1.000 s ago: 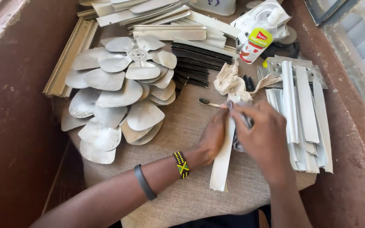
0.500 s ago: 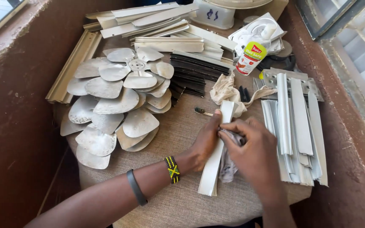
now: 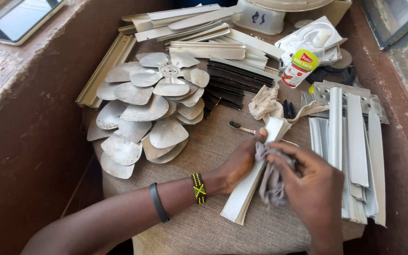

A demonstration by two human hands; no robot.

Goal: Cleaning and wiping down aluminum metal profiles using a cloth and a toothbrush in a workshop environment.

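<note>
Right grip point(image 3: 315, 182), cloth point(image 3: 271, 177) lower down strip point(image 3: 256, 177) than before.

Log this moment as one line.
left hand: holds white strip | right hand: presses grey cloth on strip | near: fan blades

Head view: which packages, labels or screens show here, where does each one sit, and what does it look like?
Small bottle: top right of the table, lying tilted; pale body, yellow label with a red patch.
Clear plastic packaging: under and behind the bottle; whitish, moulded.
Flat dark screen device: on the ledge at top left; light frame, screen dark.
</note>
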